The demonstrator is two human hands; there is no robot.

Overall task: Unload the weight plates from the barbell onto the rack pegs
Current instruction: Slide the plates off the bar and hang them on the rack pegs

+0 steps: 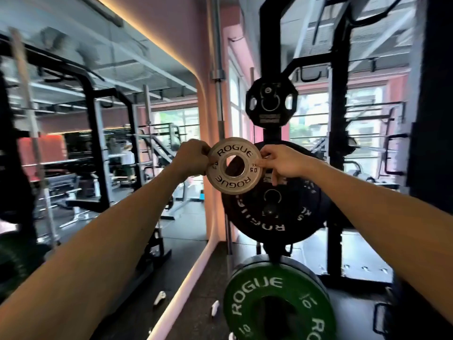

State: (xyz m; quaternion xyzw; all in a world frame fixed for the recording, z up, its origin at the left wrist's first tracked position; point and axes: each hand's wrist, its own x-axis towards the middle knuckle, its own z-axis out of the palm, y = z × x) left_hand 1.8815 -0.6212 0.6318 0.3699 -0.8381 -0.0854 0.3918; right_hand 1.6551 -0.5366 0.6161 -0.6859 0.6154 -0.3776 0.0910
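While both arms are extended forward, the left hand (190,160) and right hand (282,163) pinch opposite edges of a small white plate (234,165), fingers clenched on its rim. The plate is held upright in front of the rack (272,57), overlapping a large black plate (274,204) stored above a green plate (277,303).

Bright window (308,119) backlight, blurred edges, wide-angle bending
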